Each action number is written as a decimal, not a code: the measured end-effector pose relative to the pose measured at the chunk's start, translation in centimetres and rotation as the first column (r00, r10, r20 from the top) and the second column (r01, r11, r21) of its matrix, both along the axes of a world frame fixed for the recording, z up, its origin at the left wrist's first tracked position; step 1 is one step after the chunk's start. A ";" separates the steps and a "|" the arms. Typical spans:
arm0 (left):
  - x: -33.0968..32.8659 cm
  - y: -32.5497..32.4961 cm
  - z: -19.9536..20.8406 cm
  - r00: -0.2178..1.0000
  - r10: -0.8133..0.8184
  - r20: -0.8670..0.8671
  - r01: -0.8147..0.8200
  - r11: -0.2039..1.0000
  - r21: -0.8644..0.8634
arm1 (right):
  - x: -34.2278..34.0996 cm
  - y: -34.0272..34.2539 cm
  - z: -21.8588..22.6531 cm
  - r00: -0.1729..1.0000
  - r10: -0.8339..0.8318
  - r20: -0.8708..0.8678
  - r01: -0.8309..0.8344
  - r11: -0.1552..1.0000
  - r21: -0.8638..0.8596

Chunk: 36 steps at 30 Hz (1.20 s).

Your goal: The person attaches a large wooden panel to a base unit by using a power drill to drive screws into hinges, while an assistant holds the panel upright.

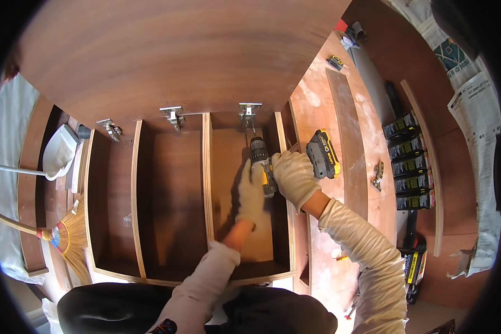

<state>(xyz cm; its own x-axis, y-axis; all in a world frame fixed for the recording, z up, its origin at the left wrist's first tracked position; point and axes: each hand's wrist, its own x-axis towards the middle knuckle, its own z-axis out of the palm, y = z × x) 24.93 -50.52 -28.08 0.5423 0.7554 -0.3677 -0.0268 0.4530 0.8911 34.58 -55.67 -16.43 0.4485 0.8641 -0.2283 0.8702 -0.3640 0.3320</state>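
Note:
My gloved right hand (295,177) is wrapped round the grip of a black and yellow cordless drill (259,151), its battery (323,155) sticking out to the right. My gloved left hand (251,192) steadies the drill's body from the left, fingers pointing up along it. The bit points away from me at the rightmost metal hinge (250,113), where the tall wooden door panel (189,55) meets the cabinet; contact with a screw is too small to tell. Two more hinges, one in the middle (174,117) and one at the left (111,130), sit along the same edge.
Below the panel lies an open wooden cabinet with upright dividers (208,183). On the left are a straw broom (69,239) and a white dustpan (61,153). To the right, a loose hinge (378,176), a tape measure (335,62) and stacked black boxes (409,167) rest near wooden boards.

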 end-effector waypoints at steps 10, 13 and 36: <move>-1.3 -1.7 0.1 0.982 0.107 -0.156 -0.009 0.850 0.527 | -0.6 1.5 -0.4 0.997 0.071 0.022 -0.070 0.996 -0.059; -0.8 -1.4 0.5 0.977 0.118 -0.177 -0.008 0.853 0.522 | -0.4 2.0 0.1 0.998 0.051 0.032 -0.047 0.992 -0.119; -12.9 6.0 7.6 0.974 0.226 0.007 -0.180 0.757 0.628 | -9.8 -9.3 6.6 0.999 0.050 0.007 -0.048 0.914 0.402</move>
